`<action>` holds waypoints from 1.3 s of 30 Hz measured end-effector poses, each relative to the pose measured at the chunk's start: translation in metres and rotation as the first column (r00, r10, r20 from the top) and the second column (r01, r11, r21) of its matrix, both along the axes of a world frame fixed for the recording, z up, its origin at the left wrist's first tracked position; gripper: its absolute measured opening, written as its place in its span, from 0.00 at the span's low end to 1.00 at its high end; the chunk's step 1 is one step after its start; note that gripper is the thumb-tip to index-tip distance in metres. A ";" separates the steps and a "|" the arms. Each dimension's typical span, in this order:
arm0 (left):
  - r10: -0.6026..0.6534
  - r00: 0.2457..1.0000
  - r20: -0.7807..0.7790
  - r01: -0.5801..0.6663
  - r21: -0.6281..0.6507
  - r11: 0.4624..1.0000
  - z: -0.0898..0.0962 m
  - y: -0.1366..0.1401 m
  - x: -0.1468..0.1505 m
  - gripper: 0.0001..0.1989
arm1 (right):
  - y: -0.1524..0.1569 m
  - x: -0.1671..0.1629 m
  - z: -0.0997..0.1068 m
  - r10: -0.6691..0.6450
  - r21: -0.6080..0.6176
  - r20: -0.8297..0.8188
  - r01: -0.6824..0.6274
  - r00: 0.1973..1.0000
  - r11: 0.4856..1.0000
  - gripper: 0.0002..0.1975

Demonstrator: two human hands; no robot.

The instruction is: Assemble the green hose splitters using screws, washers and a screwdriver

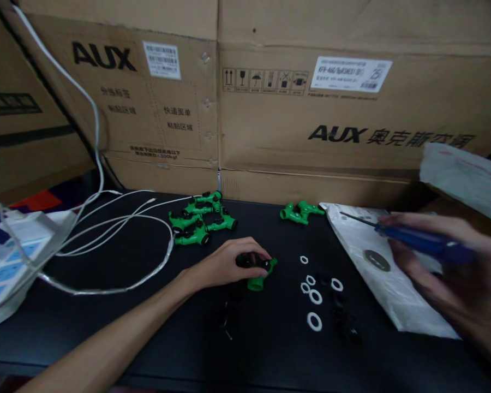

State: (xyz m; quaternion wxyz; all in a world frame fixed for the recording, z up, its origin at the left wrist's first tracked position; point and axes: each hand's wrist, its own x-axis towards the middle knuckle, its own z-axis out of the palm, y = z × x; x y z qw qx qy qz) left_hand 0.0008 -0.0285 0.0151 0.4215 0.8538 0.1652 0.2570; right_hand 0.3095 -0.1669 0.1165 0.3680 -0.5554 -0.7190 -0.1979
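Note:
My left hand (pixel 239 262) is closed around a green plastic pipe fitting (pixel 255 284) with black parts, held low over the dark tabletop. On the right, my right hand (pixel 437 262) grips a screwdriver (pixel 425 243) by its blue handle, its thin shaft pointing left; this hand is smeared by motion. Between the hands lie several white ring washers (pixel 315 297). Close by are small black pieces (pixel 347 327), hard to make out against the table. A small metal piece (pixel 228 334) rests in front of my left hand.
Several green fittings (pixel 194 236) with black parts sit at the back left, and more green fittings (pixel 298 212) at the back right. A white plastic bag (pixel 360 240) bears a round metal disc (pixel 377 260). White cables (pixel 106 292) loop on the left. Cardboard boxes (pixel 265 131) stand behind.

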 end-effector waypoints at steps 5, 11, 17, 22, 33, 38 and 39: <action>0.034 0.999 -0.004 -0.035 -0.019 0.999 0.003 -0.004 0.002 0.16 | 0.056 -0.086 0.034 0.531 0.328 -0.637 -0.427 0.559 0.843 0.12; 0.052 0.999 -0.007 -0.052 -0.080 0.995 0.004 -0.007 0.005 0.14 | 0.092 -0.127 0.040 0.446 0.267 -0.871 -0.565 0.205 0.781 0.09; 0.078 0.997 -0.010 -0.079 -0.146 0.986 0.004 -0.006 0.005 0.12 | 0.093 -0.137 0.035 0.410 0.215 -0.883 -0.580 0.229 0.786 0.14; 0.092 0.996 -0.010 -0.093 -0.150 0.984 0.002 -0.005 0.005 0.12 | 0.089 -0.144 0.042 0.339 0.195 -0.915 -0.495 0.219 0.846 0.14; 0.101 0.995 -0.009 -0.102 -0.147 0.984 -0.001 -0.003 0.005 0.12 | 0.092 -0.146 0.040 0.340 0.204 -0.910 -0.455 0.239 0.867 0.25; 0.110 0.994 -0.022 -0.112 -0.150 0.982 0.000 -0.004 0.005 0.12 | 0.093 -0.145 0.038 0.367 0.238 -0.910 -0.481 0.193 0.844 0.23; 0.109 0.994 -0.022 -0.111 -0.148 0.983 0.000 -0.004 0.005 0.12 | 0.093 -0.146 0.038 0.376 0.249 -0.908 -0.483 0.185 0.839 0.22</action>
